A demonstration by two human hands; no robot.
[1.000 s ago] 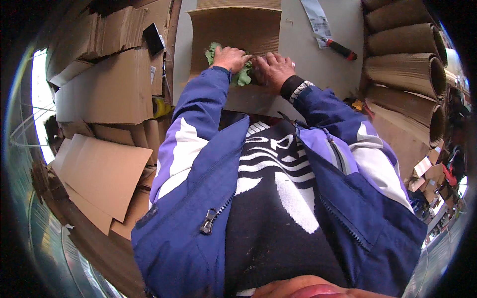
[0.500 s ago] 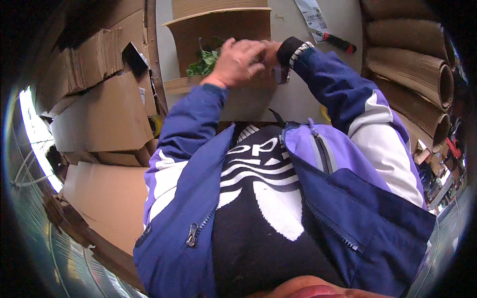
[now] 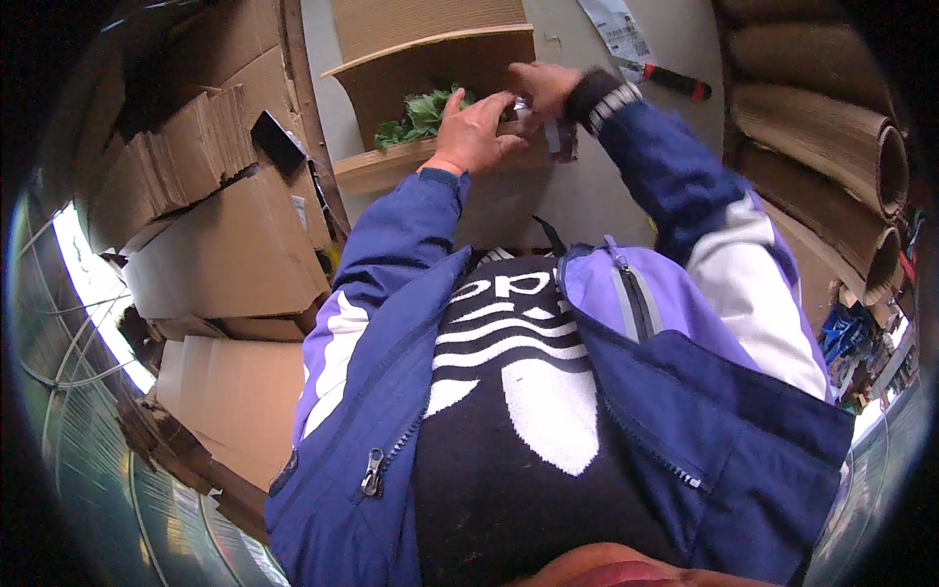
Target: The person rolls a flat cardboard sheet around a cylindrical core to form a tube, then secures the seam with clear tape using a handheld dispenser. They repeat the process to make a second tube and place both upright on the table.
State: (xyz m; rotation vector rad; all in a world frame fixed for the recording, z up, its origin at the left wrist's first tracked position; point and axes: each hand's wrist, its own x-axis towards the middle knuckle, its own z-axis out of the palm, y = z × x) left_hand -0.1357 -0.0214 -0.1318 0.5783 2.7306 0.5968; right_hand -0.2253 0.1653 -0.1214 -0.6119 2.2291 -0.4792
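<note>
A long cardboard box (image 3: pixel 391 166) lies on the pale work surface, its lid raised at the far side. Leafy green plants (image 3: pixel 421 115) fill its left part. My left hand (image 3: pixel 476 137) rests over the near rim, fingers apart, beside the leaves; it looks open. At the box's right end is my right hand (image 3: pixel 548 86), its fingers curled and closed. Just below it shows a small shiny, partly see-through thing (image 3: pixel 561 142), too blurred to name. Whether the right fingers hold this thing is hidden.
A red-and-black handled tool (image 3: pixel 677 81) lies on the surface next to a printed label sheet (image 3: pixel 618 31). Rolled corrugated cardboard (image 3: pixel 812 127) is stacked on the right. Flat cardboard pieces (image 3: pixel 225 245) lean on the left, near a dark flat device (image 3: pixel 279 142).
My hands have moved apart: the right has shifted right and slightly up, the left a little right and down. More of the leaves now shows.
</note>
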